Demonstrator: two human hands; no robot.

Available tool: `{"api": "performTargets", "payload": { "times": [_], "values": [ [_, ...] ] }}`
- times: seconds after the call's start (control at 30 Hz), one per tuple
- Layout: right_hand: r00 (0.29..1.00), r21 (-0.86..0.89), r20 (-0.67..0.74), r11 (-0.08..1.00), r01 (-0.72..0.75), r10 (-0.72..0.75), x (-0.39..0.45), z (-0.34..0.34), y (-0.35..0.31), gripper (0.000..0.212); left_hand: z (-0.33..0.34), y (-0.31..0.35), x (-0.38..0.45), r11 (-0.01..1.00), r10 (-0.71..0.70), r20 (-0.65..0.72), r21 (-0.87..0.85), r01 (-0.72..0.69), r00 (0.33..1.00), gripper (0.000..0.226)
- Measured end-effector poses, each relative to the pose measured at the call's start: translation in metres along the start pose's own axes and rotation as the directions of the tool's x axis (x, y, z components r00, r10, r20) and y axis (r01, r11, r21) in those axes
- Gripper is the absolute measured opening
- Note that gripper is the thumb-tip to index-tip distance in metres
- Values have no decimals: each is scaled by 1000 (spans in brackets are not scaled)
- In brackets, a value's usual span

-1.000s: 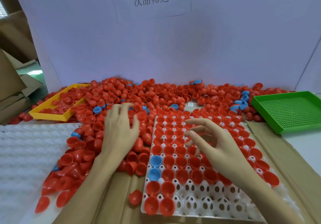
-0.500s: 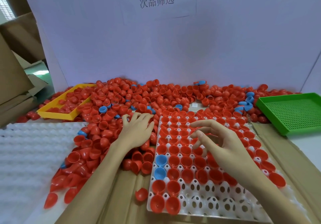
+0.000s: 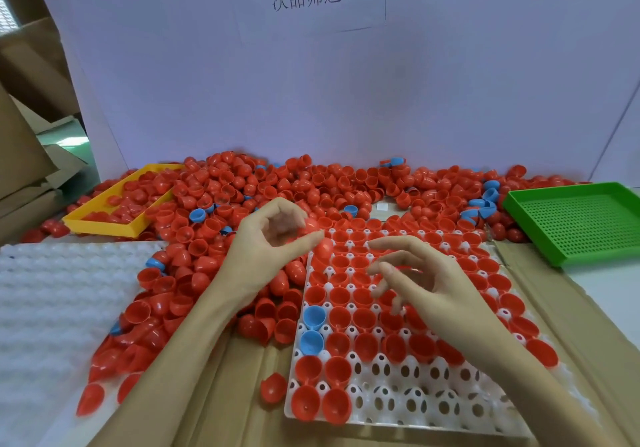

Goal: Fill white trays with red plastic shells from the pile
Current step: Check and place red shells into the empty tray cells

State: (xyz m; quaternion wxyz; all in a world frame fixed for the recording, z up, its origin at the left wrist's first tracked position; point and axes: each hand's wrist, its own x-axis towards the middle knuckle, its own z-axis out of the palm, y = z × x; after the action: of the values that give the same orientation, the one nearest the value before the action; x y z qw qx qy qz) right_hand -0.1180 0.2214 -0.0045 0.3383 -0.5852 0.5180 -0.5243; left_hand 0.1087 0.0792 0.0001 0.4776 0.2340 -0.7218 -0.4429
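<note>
Head view, shells: the red plastic shells (image 3: 277,186) lie heaped along the back of the counter and spill down the left side of the white tray (image 3: 408,408).
Head view, handling: a judgement only, but they look light, thin, stiff and smooth; they should slide and roll easily, so pinching the rim, or cupping the dome, seems safest.
Head view, left hand (image 3: 266,249): raised at the tray's far left corner, thumb and fingers curled around one blurred red shell (image 3: 313,226).
Head view, right hand (image 3: 426,280): hovers above the tray's middle rows, fingers loosely spread and holding nothing.
Head view, tray: far rows are filled, the near rows mostly bare; two blue shells (image 3: 313,328) sit in left-edge pockets.
Head view, surroundings: a yellow tray (image 3: 104,226) at far left holds more red shells, a green mesh tray (image 3: 581,224) stands at right, a second white tray (image 3: 52,301) lies at left.
Head view, obstacles: loose shells crowd the tray's left edge; stray blue ones are mixed into the pile.
</note>
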Motion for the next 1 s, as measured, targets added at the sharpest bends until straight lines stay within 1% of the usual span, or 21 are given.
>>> {"api": "performTargets", "payload": {
  "times": [0.07,0.1,0.17,0.23,0.33,0.47,0.53,0.77,0.93,1.0],
  "values": [
    [996,21,86,1000,-5,4,-1,3,-1,35,14,7,-6,985,8,103,-174,11,995,29],
    [994,34,105,999,4,-7,-2,5,-2,38,20,8,-9,967,25,157,-256,17,987,30],
    [996,56,73,997,49,-53,-3,9,-3,38,30,11,-13,930,58,235,-367,34,970,32],
    [996,75,1,993,94,-94,-4,12,-5,32,36,13,-15,913,77,264,-406,39,962,32],
    [991,80,-56,989,125,-120,-5,11,-7,30,37,14,-14,930,72,244,-367,23,967,30],
    [988,78,-85,988,135,-128,-4,7,-8,32,37,18,-15,957,21,208,-286,40,978,28],
    [986,65,-89,987,146,-140,-3,6,-8,32,38,20,-16,966,8,182,-254,39,983,25],
    [984,28,-75,986,164,-161,-4,7,-5,34,45,22,-20,972,-16,115,-230,42,993,16],
    [981,15,-63,983,185,-183,-5,8,-4,37,45,22,-20,973,-40,148,-218,72,988,19],
    [979,5,-65,981,193,-192,-5,8,-5,30,45,22,-20,977,-72,165,-187,103,984,19]
  ]
}}
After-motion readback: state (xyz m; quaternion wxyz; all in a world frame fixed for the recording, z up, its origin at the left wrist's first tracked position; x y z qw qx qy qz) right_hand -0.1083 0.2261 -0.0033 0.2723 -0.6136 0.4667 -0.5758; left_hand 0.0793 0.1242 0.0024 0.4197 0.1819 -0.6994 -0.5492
